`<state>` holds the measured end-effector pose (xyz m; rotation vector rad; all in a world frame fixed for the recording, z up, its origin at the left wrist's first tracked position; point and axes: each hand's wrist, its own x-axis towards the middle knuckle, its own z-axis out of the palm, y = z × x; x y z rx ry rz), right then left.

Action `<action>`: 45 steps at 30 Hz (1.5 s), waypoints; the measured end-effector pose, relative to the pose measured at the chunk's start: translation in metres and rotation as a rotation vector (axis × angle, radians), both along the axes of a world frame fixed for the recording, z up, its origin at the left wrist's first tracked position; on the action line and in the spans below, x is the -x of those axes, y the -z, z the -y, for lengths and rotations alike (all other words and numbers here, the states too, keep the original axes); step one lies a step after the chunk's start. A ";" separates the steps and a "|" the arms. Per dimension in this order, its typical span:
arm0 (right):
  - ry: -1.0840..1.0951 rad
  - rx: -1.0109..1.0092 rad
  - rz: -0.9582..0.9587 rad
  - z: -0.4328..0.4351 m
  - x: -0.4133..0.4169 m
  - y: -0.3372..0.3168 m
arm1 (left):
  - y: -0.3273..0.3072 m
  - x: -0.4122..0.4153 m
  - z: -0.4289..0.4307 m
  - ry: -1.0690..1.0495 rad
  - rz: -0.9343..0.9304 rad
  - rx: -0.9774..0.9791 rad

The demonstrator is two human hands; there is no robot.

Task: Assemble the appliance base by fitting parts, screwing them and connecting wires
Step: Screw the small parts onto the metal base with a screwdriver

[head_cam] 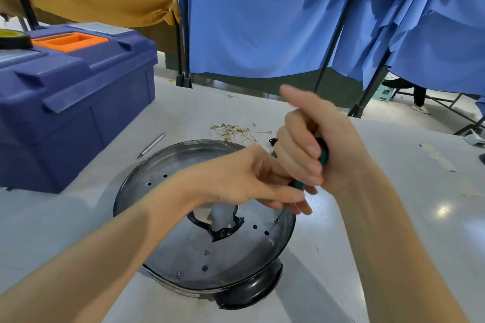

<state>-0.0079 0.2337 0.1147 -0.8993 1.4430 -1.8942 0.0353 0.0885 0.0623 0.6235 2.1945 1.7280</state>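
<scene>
1. On the left of the table [393,217] stands a blue toolbox [78,102] with its lid down, so its contents are hidden. A roll of tape [13,38] lies on the lid, cut off by the frame edge.
2. Near the table's middle sits the round metal base [204,244], a shallow dish with small holes and a ragged black-rimmed opening at its centre. A black part [249,288] shows below its near rim.
3. The right hand [315,144] grips the green handle of a screwdriver [299,184]. The left hand [236,181] pinches its shaft lower down. The tip meets a screw [276,221] near the base's right rim.
4. Both hands cover most of the screwdriver and part of the dish.
5. Beyond the base lie a tangle of wires [236,130] and a slim metal rod [151,145]. Bare tabletop spreads to the right.
</scene>
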 end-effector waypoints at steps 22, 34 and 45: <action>0.982 0.134 -0.266 0.026 -0.002 0.027 | 0.013 0.005 -0.018 -0.323 -0.183 -0.042; 0.463 0.133 -0.045 0.013 0.000 0.015 | 0.002 -0.001 -0.007 -0.150 -0.047 -0.021; 0.170 -0.032 -0.106 0.010 -0.003 0.001 | -0.002 0.000 -0.003 -0.077 -0.035 0.015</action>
